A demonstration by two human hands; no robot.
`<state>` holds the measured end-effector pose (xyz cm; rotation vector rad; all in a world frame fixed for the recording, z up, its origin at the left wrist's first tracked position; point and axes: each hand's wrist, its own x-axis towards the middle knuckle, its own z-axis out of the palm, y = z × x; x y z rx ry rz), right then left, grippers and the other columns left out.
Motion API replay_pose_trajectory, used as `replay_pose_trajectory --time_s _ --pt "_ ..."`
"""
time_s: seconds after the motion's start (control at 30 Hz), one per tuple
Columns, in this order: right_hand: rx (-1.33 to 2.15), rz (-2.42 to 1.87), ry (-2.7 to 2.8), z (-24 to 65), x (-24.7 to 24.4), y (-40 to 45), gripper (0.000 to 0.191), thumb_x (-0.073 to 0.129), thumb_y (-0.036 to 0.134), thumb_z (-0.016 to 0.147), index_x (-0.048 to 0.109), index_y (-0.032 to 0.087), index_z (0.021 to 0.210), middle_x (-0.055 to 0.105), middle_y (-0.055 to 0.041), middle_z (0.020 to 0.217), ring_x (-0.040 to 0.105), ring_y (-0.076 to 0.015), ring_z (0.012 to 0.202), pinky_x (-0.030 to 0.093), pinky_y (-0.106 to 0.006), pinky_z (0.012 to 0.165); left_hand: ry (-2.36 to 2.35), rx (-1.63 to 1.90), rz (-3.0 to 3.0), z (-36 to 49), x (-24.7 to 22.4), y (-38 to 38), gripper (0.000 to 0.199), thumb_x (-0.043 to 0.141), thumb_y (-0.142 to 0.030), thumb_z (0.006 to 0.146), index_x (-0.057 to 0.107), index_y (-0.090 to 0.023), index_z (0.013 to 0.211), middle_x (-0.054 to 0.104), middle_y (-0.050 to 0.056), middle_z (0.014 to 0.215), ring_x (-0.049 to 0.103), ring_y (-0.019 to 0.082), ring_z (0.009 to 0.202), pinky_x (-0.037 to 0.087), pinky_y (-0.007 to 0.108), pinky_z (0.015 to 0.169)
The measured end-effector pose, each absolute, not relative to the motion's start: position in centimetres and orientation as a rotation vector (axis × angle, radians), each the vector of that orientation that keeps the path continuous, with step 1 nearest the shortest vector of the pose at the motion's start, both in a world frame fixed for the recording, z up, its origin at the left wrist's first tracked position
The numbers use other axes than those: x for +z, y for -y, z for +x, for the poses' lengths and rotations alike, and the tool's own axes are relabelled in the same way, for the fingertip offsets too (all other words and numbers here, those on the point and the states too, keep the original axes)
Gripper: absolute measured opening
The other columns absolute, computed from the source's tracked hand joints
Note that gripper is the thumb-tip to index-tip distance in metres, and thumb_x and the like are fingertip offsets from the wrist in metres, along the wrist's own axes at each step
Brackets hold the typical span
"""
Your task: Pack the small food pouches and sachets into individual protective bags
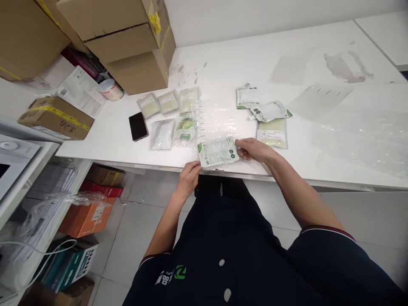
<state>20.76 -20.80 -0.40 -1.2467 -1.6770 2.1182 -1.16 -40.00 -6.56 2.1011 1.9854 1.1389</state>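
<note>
A white spout pouch [218, 151] with green corners and printed text lies at the table's front edge, over a clear plastic air-cushion sheet [219, 117]. My right hand [253, 150] is closed on the pouch's right end, hiding most of the spout there. At the pouch's lower left corner, the fingers of my left hand [188, 179] are pinched together on the edge of the clear sheet. Left of the sheet lie a pouch with a kiwi picture [185, 125] and a silvery-white packet [162, 134].
Green packets [168, 101] lie behind, near a black phone [138, 126]. To the right are two more spout pouches [270, 111] and a labelled green packet [272, 132]. Clear plastic wrap [366, 131] covers the right side. Cardboard boxes [137, 70] and a can [111, 89] stand at the left.
</note>
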Motion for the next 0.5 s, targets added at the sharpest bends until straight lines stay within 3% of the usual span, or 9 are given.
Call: replay_pose_trajectory --time_s 0.17,0.33,0.5 --pt "1.916 -1.267 1.893 21.27 -0.35 20.65 0.042 0.049 0.042 0.097 0.049 0.02 0.061 0.05 0.0005 0.052 0.038 -0.0074 0.04 0.03 -0.021 0.038 -1.983 1.129 2.142 -1.55 -6.79 39.7 0.023 0.045 -0.025 0.097 0.069 -0.021 0.096 0.069 0.009 0.104 0.064 0.02 0.101 0.056 0.039 0.09" --pt "1.562 -1.392 2.127 21.29 -0.36 21.21 0.027 0.046 0.036 0.097 0.046 0.022 0.074 0.057 0.0007 0.056 0.045 -0.0102 0.041 0.036 -0.025 0.042 -1.931 1.124 2.168 -1.96 -7.07 39.57 0.017 0.049 -0.023 0.095 0.065 -0.022 0.09 0.07 0.009 0.108 0.061 0.023 0.109 0.052 0.045 0.094" --pt "1.096 -1.558 2.331 21.7 -0.83 20.93 0.03 0.051 0.049 0.092 0.053 0.019 0.089 0.066 -0.0073 0.071 0.058 -0.0189 0.058 0.045 -0.033 0.054 -1.828 1.082 2.182 -2.05 -7.39 39.29 0.019 0.043 -0.021 0.096 0.062 -0.021 0.091 0.07 0.01 0.116 0.058 0.023 0.122 0.049 0.049 0.102"
